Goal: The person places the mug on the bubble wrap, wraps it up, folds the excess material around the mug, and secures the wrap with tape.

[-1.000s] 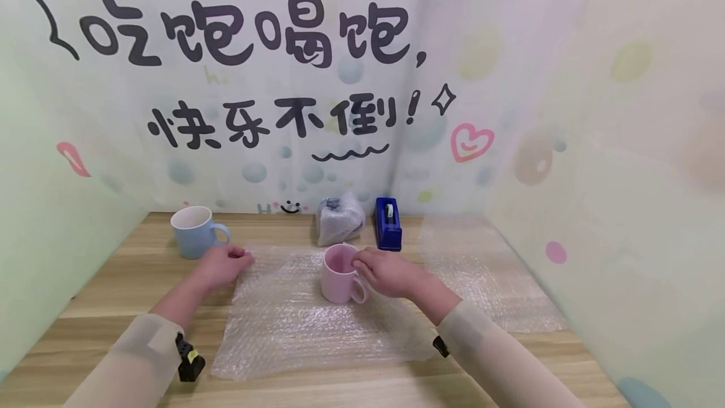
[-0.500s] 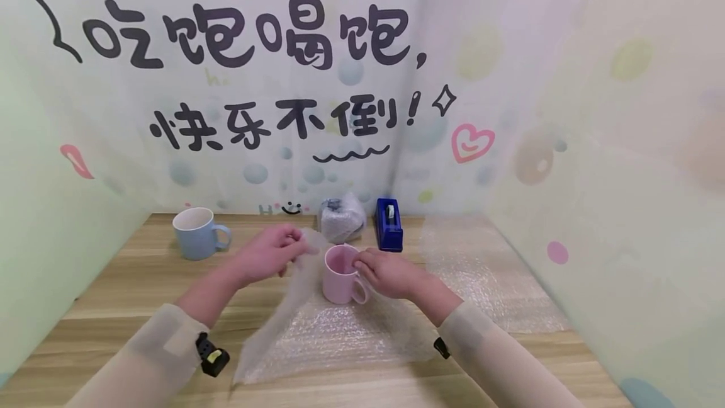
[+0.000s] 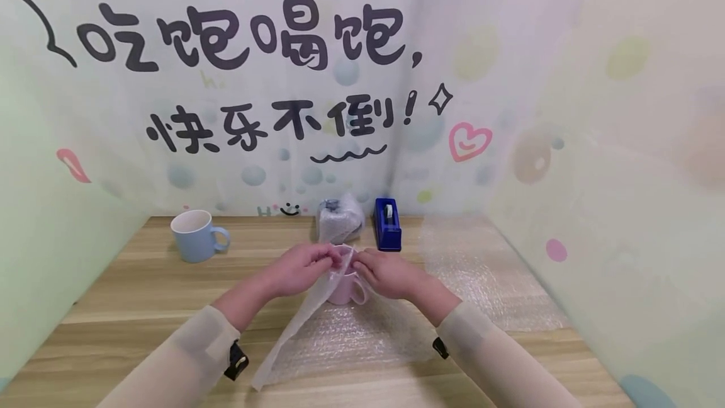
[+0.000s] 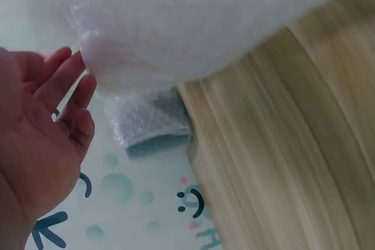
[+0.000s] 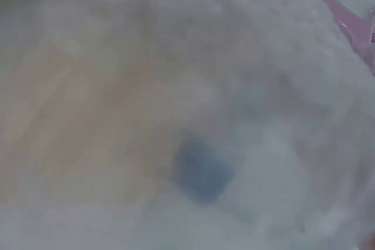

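My left hand (image 3: 303, 268) pinches the edge of a bubble wrap sheet (image 3: 351, 335) and holds its left side lifted. The raised flap slants across the front of a pink mug (image 3: 341, 294), which stands upright on the sheet. At the mug's rim is my right hand (image 3: 391, 274), gripping it on the right, above the handle. The left wrist view shows the left hand (image 4: 47, 127) with its fingertips on the lifted bubble wrap (image 4: 187, 21). Blurred bubble wrap (image 5: 263, 45) fills most of the right wrist view, with a strip of the pink mug (image 5: 351, 24) at the upper right.
A light blue mug (image 3: 194, 238) stands at the back left of the wooden table (image 3: 136, 307). Near the wall are a bubble-wrapped bundle (image 3: 341, 222) and a blue tape dispenser (image 3: 387, 228). Another bubble wrap sheet (image 3: 481, 282) lies flat at the right.
My left hand has lifted the sheet's left edge from the table and carried it rightward to the pink mug, folding that side over. The right hand has stayed at the mug's rim.
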Available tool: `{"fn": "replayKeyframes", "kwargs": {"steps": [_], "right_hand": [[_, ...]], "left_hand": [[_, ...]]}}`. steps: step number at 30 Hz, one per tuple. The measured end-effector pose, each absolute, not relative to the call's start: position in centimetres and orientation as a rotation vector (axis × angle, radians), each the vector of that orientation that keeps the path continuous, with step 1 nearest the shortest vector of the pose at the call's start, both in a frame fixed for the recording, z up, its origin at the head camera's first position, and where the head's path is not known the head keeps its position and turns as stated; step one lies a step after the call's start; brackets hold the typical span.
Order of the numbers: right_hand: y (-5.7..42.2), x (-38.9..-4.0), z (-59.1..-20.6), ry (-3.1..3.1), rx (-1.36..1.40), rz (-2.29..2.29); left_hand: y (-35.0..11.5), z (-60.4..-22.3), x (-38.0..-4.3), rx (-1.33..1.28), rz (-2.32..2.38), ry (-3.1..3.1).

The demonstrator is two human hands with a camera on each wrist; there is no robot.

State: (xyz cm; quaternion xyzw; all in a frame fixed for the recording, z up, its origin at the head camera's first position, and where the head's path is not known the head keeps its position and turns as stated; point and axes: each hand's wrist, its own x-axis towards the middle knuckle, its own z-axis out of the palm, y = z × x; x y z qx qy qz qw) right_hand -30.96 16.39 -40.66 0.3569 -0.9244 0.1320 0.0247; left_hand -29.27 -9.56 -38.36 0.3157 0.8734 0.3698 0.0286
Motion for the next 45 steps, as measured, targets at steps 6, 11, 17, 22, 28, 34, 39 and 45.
{"fn": "replayKeyframes", "kwargs": {"steps": [6, 11, 17, 22, 28, 34, 39, 45], "right_hand": [[16.2, -31.1, -40.7, -2.820, 1.155, 0.340], [16.2, -31.2, -40.7, -2.807, 1.178, 0.361], [16.2, -31.4, -40.1, -2.917, 1.110, 0.482], [16.0, -31.2, -39.7, -2.987, 1.057, 0.558], [15.6, -30.8, -39.5, -3.045, 1.064, 0.506], [15.5, -30.9, -39.3, -3.042, 1.121, 0.462], [16.0, -31.2, -39.5, -3.070, 1.131, 0.440], [16.3, -31.6, -39.6, -3.043, 1.181, 0.403]], "left_hand": [[-10.5, -39.2, -29.2, 1.210, 0.768, 2.794], [-10.3, -39.4, -29.3, 1.198, 0.659, 2.763], [-9.7, -39.8, -29.3, 1.187, 0.604, 2.797], [-9.1, -40.6, -29.6, 1.214, 0.593, 2.846], [-8.6, -40.9, -29.9, 1.214, 0.612, 2.868], [-8.4, -41.0, -30.2, 1.149, 0.696, 2.851], [-8.4, -41.5, -29.9, 1.100, 0.842, 2.827], [-9.2, -41.6, -29.9, 1.206, 1.058, 2.856]]}}
